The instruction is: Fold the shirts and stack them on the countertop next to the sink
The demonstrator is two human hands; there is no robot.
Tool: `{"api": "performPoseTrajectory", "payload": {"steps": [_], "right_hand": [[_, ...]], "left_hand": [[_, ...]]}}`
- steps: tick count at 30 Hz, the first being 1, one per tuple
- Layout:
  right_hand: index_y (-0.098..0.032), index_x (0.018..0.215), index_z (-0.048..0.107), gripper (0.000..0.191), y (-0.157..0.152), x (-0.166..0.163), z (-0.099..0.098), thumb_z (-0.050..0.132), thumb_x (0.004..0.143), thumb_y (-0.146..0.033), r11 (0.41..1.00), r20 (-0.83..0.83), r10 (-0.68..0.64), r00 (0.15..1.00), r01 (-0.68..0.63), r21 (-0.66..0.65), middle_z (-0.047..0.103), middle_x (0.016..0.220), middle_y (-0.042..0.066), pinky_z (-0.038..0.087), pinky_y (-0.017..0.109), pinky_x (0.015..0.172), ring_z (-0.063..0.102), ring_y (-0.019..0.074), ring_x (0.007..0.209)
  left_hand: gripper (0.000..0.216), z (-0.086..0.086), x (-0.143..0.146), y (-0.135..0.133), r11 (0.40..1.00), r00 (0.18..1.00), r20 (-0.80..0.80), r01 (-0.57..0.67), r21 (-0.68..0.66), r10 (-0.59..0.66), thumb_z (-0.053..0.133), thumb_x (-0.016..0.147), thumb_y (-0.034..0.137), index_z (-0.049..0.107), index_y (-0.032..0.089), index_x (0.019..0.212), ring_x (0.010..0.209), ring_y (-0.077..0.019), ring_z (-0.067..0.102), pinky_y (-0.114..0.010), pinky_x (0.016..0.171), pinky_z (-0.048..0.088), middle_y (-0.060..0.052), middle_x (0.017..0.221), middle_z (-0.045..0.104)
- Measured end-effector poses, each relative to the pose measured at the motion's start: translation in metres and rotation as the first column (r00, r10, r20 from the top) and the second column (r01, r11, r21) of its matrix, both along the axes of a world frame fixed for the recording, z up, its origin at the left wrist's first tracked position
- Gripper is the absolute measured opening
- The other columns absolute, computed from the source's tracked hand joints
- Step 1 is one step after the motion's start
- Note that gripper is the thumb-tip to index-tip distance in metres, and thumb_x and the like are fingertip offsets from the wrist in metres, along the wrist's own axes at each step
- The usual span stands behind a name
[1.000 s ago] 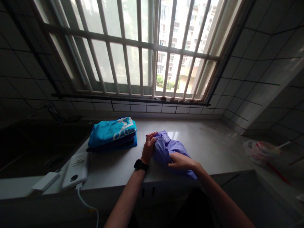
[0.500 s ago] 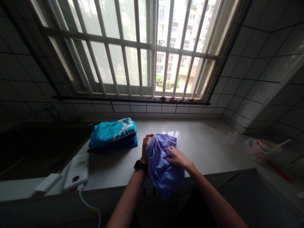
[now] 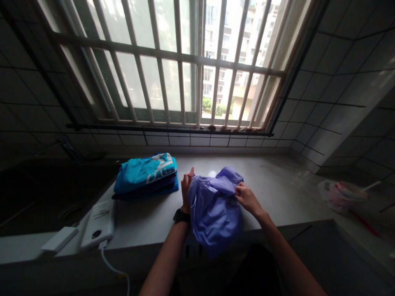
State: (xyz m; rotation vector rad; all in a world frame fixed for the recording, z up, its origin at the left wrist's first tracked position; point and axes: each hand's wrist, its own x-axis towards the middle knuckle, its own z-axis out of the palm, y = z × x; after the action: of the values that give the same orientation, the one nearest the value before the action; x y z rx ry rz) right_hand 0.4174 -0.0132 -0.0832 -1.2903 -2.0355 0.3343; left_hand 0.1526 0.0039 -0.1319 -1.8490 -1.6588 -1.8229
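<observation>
A crumpled lavender garment, its exact kind unclear, lies partly on the counter and hangs over the front edge. My left hand, with a black watch on the wrist, grips its upper left edge; the thumb side shows and some fingers are hidden by the cloth. On the other side, my right hand pinches the garment's right edge with fingers closed. To the left of my hands rests a folded stack of clothes, a turquoise shirt with white lettering on top of darker cloth.
A white power bank with a cable and a small white box sit near the counter's front left. The dark sink is at far left. A plastic bag lies at far right, below the tiled wall. A barred window is behind.
My right hand has moved right and closed on the garment's edge, drawing the cloth wider. The left hand stays at the left edge. The stack has not moved.
</observation>
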Motion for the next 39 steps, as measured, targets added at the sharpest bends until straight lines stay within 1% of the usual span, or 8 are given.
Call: {"api": "performPoseTrajectory", "payload": {"steps": [5, 12, 19, 24, 28, 33, 37, 39], "right_hand": [[-0.025, 0.068, 0.043, 0.021, -0.004, 0.013, -0.011, 0.048, 0.085, -0.015, 0.954, -0.209, -0.211, 0.955, 0.248, 0.168, 0.058, 0.101, 0.008, 0.05, 0.032, 0.079, 0.059, 0.0199, 0.084], [-0.023, 0.059, 0.049, 0.022, 0.01, 0.02, -0.036, 0.057, 0.073, -0.009, 0.972, 0.081, -0.108, 0.991, 0.123, -0.2, 0.068, 0.108, 0.012, 0.048, 0.04, 0.101, 0.057, 0.0299, 0.125], [-0.02, 0.111, 0.066, 0.03, 0.016, 0.026, -0.04, 0.062, 0.086, -0.036, 0.961, 0.012, -0.235, 0.972, 0.234, -0.146, 0.068, 0.114, 0.013, 0.052, 0.042, 0.094, 0.066, 0.0273, 0.105], [-0.022, 0.092, 0.062, 0.013, 0.0, 0.024, -0.023, 0.065, 0.082, -0.031, 0.972, 0.121, -0.041, 0.992, 0.068, -0.225, 0.068, 0.093, 0.007, 0.05, 0.035, 0.081, 0.065, 0.0244, 0.088], [-0.024, 0.073, 0.05, 0.013, -0.014, 0.014, 0.007, 0.059, 0.082, -0.025, 0.995, -0.001, 0.067, 0.998, -0.067, -0.068, 0.059, 0.083, 0.001, 0.046, 0.029, 0.07, 0.056, 0.018, 0.073], [-0.025, 0.073, 0.047, 0.016, -0.009, 0.006, 0.015, 0.056, 0.084, -0.031, 0.917, -0.384, -0.254, 0.888, 0.348, 0.197, 0.058, 0.11, 0.011, 0.049, 0.039, 0.089, 0.058, 0.0249, 0.098], [-0.024, 0.069, 0.052, 0.019, -0.014, 0.003, 0.01, 0.061, 0.082, -0.036, 0.989, -0.243, -0.141, 0.96, 0.145, 0.0, 0.061, 0.112, 0.013, 0.05, 0.047, 0.097, 0.06, 0.0295, 0.108], [-0.024, 0.07, 0.053, 0.017, -0.024, 0.001, 0.014, 0.061, 0.083, -0.031, 0.992, -0.25, -0.044, 0.967, 0.073, 0.104, 0.061, 0.126, 0.013, 0.046, 0.049, 0.104, 0.057, 0.0306, 0.122]], "left_hand": [[0.044, -0.003, -0.003, 0.004, 0.997, 0.987, -0.154, -0.056, -0.05, 0.048, 0.046, 0.097, 0.019, 0.058, 0.017, 0.139, 0.102, -0.0253, 0.063, -0.036, 0.085, 0.05, -0.013, 0.112, 0.067], [0.038, -0.003, -0.004, 0.004, 0.989, 0.971, -0.238, -0.018, -0.143, -0.017, 0.05, 0.094, 0.017, 0.063, 0.018, 0.13, 0.1, -0.026, 0.065, -0.038, 0.088, 0.051, -0.013, 0.115, 0.07], [0.037, -0.003, 0.001, 0.001, 0.956, 0.963, -0.205, 0.118, -0.27, -0.177, 0.054, 0.091, 0.018, 0.063, 0.019, 0.127, 0.091, -0.0239, 0.071, -0.04, 0.096, 0.054, -0.007, 0.095, 0.077], [0.043, -0.006, 0.003, 0.0, 0.932, 0.966, -0.158, 0.143, -0.332, -0.204, 0.061, 0.086, 0.013, 0.065, 0.019, 0.129, 0.099, -0.0265, 0.072, -0.038, 0.093, 0.056, -0.009, 0.091, 0.078], [0.04, -0.006, 0.002, -0.001, 0.932, 0.965, -0.122, 0.184, -0.313, -0.231, 0.058, 0.087, 0.011, 0.068, 0.021, 0.125, 0.104, -0.0259, 0.072, -0.039, 0.093, 0.058, -0.01, 0.105, 0.078], [0.043, -0.009, -0.004, 0.005, 0.962, 0.973, -0.051, 0.213, -0.172, -0.224, 0.055, 0.09, 0.016, 0.063, 0.016, 0.132, 0.12, -0.0312, 0.068, -0.05, 0.102, 0.056, -0.016, 0.128, 0.07], [0.059, -0.023, -0.007, 0.018, 0.989, 0.993, 0.054, 0.109, -0.095, -0.104, 0.046, 0.09, 0.009, 0.049, 0.019, 0.148, 0.132, -0.0308, 0.06, -0.055, 0.113, 0.048, -0.015, 0.142, 0.062], [0.064, -0.03, -0.007, 0.022, 0.993, 0.994, 0.098, 0.066, -0.094, -0.057, 0.04, 0.089, 0.004, 0.045, 0.02, 0.151, 0.134, -0.0281, 0.059, -0.052, 0.114, 0.048, -0.015, 0.145, 0.06]]}}
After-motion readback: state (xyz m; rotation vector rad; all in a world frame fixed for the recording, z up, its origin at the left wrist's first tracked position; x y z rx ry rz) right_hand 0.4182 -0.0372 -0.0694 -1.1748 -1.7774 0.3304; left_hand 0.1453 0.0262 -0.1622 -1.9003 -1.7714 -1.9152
